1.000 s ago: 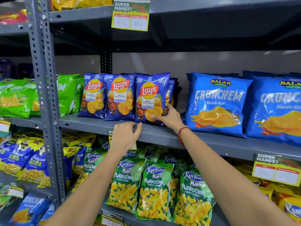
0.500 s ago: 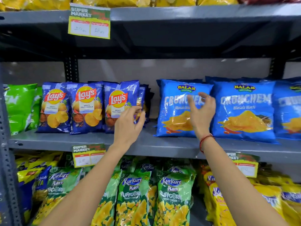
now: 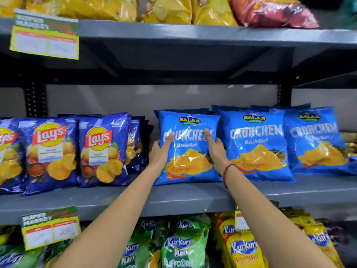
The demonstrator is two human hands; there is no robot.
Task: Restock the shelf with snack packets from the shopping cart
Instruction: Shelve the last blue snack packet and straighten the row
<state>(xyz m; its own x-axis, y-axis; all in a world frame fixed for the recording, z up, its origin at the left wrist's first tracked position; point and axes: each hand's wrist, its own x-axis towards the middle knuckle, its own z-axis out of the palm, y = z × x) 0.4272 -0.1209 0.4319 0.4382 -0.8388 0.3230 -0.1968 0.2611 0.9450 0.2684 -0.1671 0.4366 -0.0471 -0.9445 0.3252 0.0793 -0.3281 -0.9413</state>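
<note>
Because the Crunchem packet [image 3: 188,149] is a puffed, air-filled foil pillow, we judge it light and soft, with a slick printed skin that could slide under a loose touch and chips inside that would crack if we squeezed hard. We think the safest hold is at the two side edges, with flat palms and spread fingers, not at the belly where the chips sit. Right now the packet stands upright on the middle shelf [image 3: 193,198], at the left end of a row of matching light blue packets, its right edge touching the neighbouring Crunchem packet [image 3: 257,146] and a gap between it and the Lay's packets [image 3: 104,149] to its left. Our left hand [image 3: 161,151] lies against the packet's left edge, fingers open and pointing up along the front face. Our right hand [image 3: 214,147] rests on the right part of the front, fingers also spread, with the thumb side near the seam between the two blue packets. So the packet sits between our two open hands, pressed lightly from both sides, with neither hand curled shut around it. The shopping cart is out of view.
</note>
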